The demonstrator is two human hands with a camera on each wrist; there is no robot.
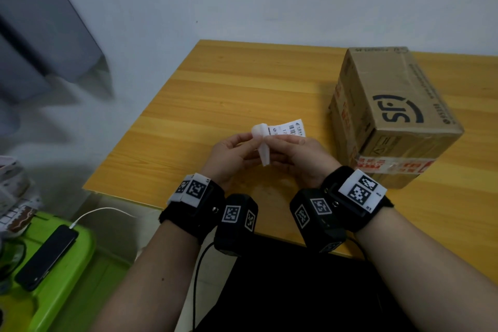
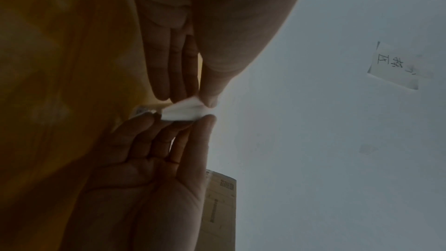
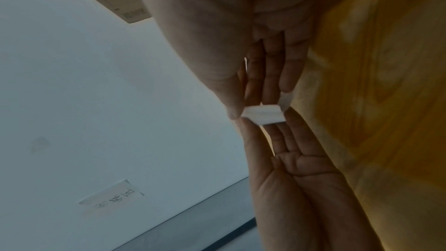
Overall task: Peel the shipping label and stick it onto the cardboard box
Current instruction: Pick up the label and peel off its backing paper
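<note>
1. The left hand (image 1: 231, 155) and the right hand (image 1: 301, 158) meet above the near edge of the bench (image 1: 242, 89), wrists side by side.
2. The left hand pinches the white backing strip (image 1: 262, 143) between thumb and forefinger; the remaining fingers are loosely extended, as the left wrist view shows.
3. The right hand pinches the shipping label (image 1: 289, 129) at the end nearest the strip, thumb against forefinger; its other fingers lie straight.
4. The backing strip curls away from the label and hangs down between the two hands. In the right wrist view it appears as a short white fold (image 3: 264, 114) between both thumb tips.
5. The label's printed face, with a barcode, points toward the far edge of the bench.
6. The cardboard box (image 1: 398, 116) stands closed at the right side of the bench, apart from both hands, with a printed logo on its top and red-printed tape across its near face.
7. A phone (image 1: 47, 256) with a white cable lies on a green surface (image 1: 78, 272) left of the bench.
</note>
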